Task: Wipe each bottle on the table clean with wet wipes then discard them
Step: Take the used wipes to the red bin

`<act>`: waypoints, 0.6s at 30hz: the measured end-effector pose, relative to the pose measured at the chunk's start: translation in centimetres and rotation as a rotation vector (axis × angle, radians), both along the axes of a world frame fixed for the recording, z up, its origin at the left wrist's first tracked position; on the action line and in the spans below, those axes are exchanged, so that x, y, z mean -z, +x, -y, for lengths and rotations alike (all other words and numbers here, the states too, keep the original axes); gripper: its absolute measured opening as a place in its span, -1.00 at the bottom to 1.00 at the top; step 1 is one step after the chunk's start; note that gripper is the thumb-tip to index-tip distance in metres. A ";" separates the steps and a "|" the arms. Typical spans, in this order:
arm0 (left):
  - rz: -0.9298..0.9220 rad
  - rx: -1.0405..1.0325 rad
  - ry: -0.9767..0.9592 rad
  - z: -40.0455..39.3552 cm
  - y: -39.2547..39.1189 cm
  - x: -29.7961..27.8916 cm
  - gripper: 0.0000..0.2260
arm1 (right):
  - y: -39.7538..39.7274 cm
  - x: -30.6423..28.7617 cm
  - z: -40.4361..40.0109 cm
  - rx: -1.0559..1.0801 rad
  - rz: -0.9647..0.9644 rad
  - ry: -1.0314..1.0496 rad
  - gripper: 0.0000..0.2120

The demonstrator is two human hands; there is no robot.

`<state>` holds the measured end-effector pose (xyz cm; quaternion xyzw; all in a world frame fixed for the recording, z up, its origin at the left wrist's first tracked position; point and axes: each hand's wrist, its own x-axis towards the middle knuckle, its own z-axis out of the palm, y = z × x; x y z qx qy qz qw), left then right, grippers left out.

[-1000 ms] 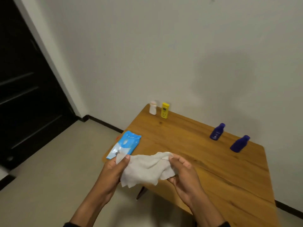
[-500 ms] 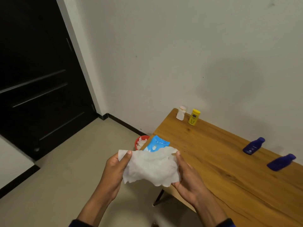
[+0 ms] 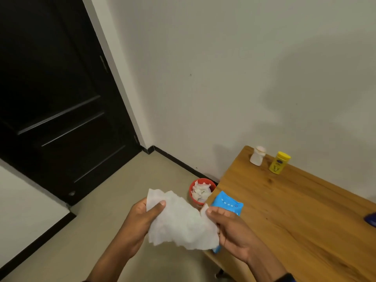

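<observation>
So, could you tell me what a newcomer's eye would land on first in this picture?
First the white wet wipe, spread between the left hand and right hand in the lower middle, off the table's corner. Next the red bin of crumpled wipes on the floor beside the wooden table. Then the yellow bottle and white bottle at the table's far corner.

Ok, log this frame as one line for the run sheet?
hands: left and right pinch wipe spread between them | bin: on floor, holds used wipes | bottles: white, yellow upright on table
</observation>
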<state>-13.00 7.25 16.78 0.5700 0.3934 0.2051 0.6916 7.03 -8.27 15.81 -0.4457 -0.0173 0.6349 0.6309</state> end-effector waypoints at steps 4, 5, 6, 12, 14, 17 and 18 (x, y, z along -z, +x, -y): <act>-0.092 -0.006 -0.036 -3.6 -0.7 1.5 -0.78 | 0.1 1.1 -4.2 0.086 0.137 -0.110 -0.82; -0.118 -0.007 -0.039 -4.9 -0.9 1.9 -0.79 | 0.1 1.3 -5.2 0.078 0.185 -0.132 -0.84; -0.145 -0.008 -0.039 -6.1 -1.0 2.4 -0.76 | 0.0 1.5 -6.2 0.063 0.246 -0.164 -0.87; -0.260 0.060 -0.064 -15.0 -0.6 5.2 -0.62 | -1.5 3.9 -12.8 0.127 0.381 -0.322 -0.94; -0.263 0.137 -0.079 -18.5 -0.6 6.3 -0.69 | -2.3 5.0 -15.3 0.209 0.392 -0.370 -0.93; -0.280 0.218 -0.083 -23.2 -0.1 7.4 -0.71 | -3.6 6.1 -19.0 0.290 0.415 -0.455 -0.90; -0.283 0.231 -0.093 -24.7 0.4 7.7 -0.70 | -3.8 6.4 -20.1 0.317 0.418 -0.500 -0.89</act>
